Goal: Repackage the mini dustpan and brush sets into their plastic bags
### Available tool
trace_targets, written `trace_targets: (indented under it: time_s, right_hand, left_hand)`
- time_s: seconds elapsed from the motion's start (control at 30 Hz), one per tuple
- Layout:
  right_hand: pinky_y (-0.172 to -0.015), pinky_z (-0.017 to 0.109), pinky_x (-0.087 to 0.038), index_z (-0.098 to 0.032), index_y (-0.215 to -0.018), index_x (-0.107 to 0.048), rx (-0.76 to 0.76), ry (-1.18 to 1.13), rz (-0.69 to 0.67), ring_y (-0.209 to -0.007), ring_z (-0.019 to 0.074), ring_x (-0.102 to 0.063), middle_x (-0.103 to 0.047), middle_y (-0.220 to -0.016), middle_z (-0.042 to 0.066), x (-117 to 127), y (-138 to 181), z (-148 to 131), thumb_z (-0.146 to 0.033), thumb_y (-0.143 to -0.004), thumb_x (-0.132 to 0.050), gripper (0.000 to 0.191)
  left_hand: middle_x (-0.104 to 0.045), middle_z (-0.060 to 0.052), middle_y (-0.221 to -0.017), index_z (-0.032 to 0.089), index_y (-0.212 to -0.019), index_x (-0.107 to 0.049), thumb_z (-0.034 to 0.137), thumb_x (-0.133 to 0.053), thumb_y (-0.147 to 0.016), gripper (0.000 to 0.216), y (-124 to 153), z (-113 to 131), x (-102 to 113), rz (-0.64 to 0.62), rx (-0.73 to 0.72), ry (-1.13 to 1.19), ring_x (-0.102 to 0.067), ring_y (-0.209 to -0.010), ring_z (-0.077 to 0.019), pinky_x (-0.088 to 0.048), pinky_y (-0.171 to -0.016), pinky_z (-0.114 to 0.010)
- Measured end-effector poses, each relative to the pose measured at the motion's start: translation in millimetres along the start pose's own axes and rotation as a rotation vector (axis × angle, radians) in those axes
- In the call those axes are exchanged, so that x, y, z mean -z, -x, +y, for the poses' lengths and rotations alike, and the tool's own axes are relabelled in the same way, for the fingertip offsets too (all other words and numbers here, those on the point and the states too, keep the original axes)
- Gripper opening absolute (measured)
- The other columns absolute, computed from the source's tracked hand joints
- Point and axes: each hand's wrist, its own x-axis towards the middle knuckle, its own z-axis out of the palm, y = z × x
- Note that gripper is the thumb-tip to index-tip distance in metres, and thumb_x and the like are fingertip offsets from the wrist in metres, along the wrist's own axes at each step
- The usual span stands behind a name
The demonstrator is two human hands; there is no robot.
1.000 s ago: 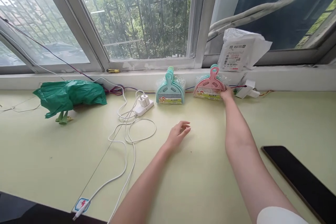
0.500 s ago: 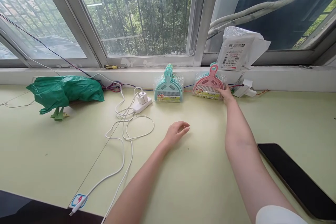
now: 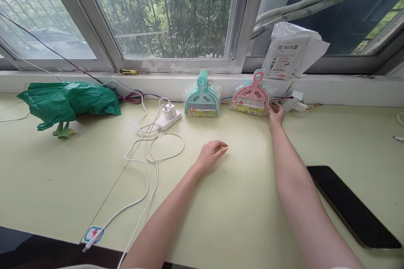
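My right hand (image 3: pixel 276 114) is at the right edge of a pink dustpan-and-brush set (image 3: pixel 251 97), thumb beside the rim and fingers slightly apart. Whether its fingertips touch the set cannot be made out. The pink set leans upright against the sill, in clear wrapping with a printed label. Left of it stands a similar mint-green dustpan-and-brush set (image 3: pixel 202 98), with several handles stacked one behind another. My left hand (image 3: pixel 212 153) rests on the table in front of the sets, fingers loosely curved and holding nothing.
A white power strip (image 3: pixel 170 122) with a plugged-in charger and looping white cable (image 3: pixel 148 176) lies left. Further left is a green plastic bag (image 3: pixel 71 103). A black phone (image 3: pixel 353 206) lies right. A white package (image 3: pixel 288 52) and a screwdriver (image 3: pixel 128 72) are on the sill.
My right hand has slid off the front of the pink set to its right edge. My left hand stays in place. The camera view has tilted slightly down.
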Motion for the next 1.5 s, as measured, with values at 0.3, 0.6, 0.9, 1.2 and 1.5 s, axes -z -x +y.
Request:
trace_targets:
  time_s: [0.3,0.6,0.9,1.2,1.5]
  right_hand:
    - [-0.101,0.045,-0.048,-0.014,-0.102,-0.074,0.036,0.409,-0.049,-0.101,0.0286,-0.07,-0.075,-0.103,0.015,3.6,25.7,-12.6,-0.026,-0.074,-0.065,0.032]
    - [-0.092,0.046,-0.05,-0.02,-0.109,-0.074,-0.065,0.546,0.018,-0.103,0.0311,-0.068,-0.076,-0.102,0.014,-4.4,22.5,-22.6,-0.031,-0.073,-0.071,0.038]
    - [-0.091,0.048,-0.048,-0.022,-0.106,-0.075,-0.067,0.559,0.015,-0.099,0.0305,-0.069,-0.075,-0.106,0.012,-5.1,16.2,-20.5,-0.036,-0.075,-0.069,0.034]
    - [-0.095,0.043,-0.049,-0.02,-0.112,-0.071,-0.014,0.49,-0.011,-0.1,0.0265,-0.069,-0.075,-0.107,0.01,-0.2,16.4,-16.8,-0.026,-0.075,-0.068,0.038]
    - [-0.099,0.039,-0.048,-0.015,-0.123,-0.06,0.013,0.306,-0.074,-0.103,0.0222,-0.068,-0.069,-0.12,0.013,-0.4,14.4,-4.7,-0.024,-0.073,-0.065,0.051]
  left_hand:
    - [-0.069,-0.004,-0.109,0.023,-0.101,-0.067,0.042,-0.046,-0.094,0.029,-0.6,-1.8,-1.1,0.008,-0.013,-0.033,-0.059,-0.104,-0.0205,-0.043,-0.096,-0.034]
    - [-0.069,-0.004,-0.109,0.023,-0.101,-0.067,0.04,-0.046,-0.094,0.028,-0.6,-2.6,-0.8,0.004,-0.012,-0.03,-0.059,-0.105,-0.0208,-0.043,-0.096,-0.034]
    - [-0.069,-0.006,-0.109,0.022,-0.102,-0.067,0.04,-0.047,-0.092,0.028,-0.2,-2.8,-0.5,0.002,-0.007,-0.022,-0.06,-0.105,-0.0215,-0.044,-0.098,-0.035]
    - [-0.069,-0.005,-0.11,0.022,-0.101,-0.067,0.034,-0.048,-0.092,0.024,-0.7,-4.7,-1.5,0.005,-0.01,-0.022,-0.06,-0.106,-0.0218,-0.044,-0.098,-0.036]
    - [-0.069,-0.005,-0.11,0.022,-0.101,-0.067,0.033,-0.048,-0.092,0.023,-4.1,-7.8,-0.9,0.012,-0.007,0.001,-0.061,-0.105,-0.0208,-0.045,-0.097,-0.034]
